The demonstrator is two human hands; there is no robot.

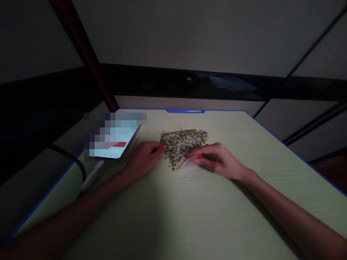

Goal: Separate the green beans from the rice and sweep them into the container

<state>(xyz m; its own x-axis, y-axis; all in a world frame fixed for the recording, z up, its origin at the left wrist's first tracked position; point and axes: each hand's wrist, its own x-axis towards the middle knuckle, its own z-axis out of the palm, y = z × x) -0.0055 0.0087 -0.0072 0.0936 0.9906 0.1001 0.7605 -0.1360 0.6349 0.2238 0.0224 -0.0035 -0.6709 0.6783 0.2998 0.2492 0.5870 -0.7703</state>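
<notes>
A pile of small green beans mixed with pale grains is spread on the pale wood-look table. My left hand rests at the pile's left edge, its fingers curled and thumb and forefinger pressed together. Whatever it might hold there is hidden. At the pile's front right, my right hand pinches a small clear plastic bag with a red edge between thumb and fingers. The bag lies low against the tabletop, touching the near side of the pile; its contents are too blurred to make out.
Left of my left hand, a lit phone or tablet is propped at a slant, partly pixelated. A cable runs from it over the left edge. A blue handle sits on the far table edge, before pale cabinet panels.
</notes>
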